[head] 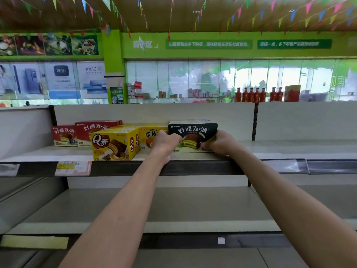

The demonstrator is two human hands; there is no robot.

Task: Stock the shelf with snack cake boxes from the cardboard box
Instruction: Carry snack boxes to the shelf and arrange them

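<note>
- At the far left of the top shelf (270, 149), a small red snack cake box (64, 135) stands upright, face toward the camera.
- Just to its right, touching or nearly so, stands a larger red box (92, 131), set a little farther back, with more red boxes lined up behind it.
- Nearer the shelf's front edge sits a yellow Q box (113, 145), turned at a slight angle so that its right end panel shows; it covers the lower right corner of the larger red box.
- Below it, a pink and yellow price tag (73, 168) is clipped to the shelf's front rail.
- Right of the Q box and farther back stands a yellow egg-yolk pie box (149, 136), partly hidden by the left hand.
- The left hand (167, 142) grips the dark green box (193, 135) at its lower left corner, fingers curled over the front face.
- That dark green box stands upright on the top shelf, its left side against the egg-yolk pie box, with more dark boxes behind it.
- The right hand (219, 143) holds the same box at its lower right corner, fingers wrapped round the edge.
- The lower shelf (173, 206) lies beneath both forearms.
</note>
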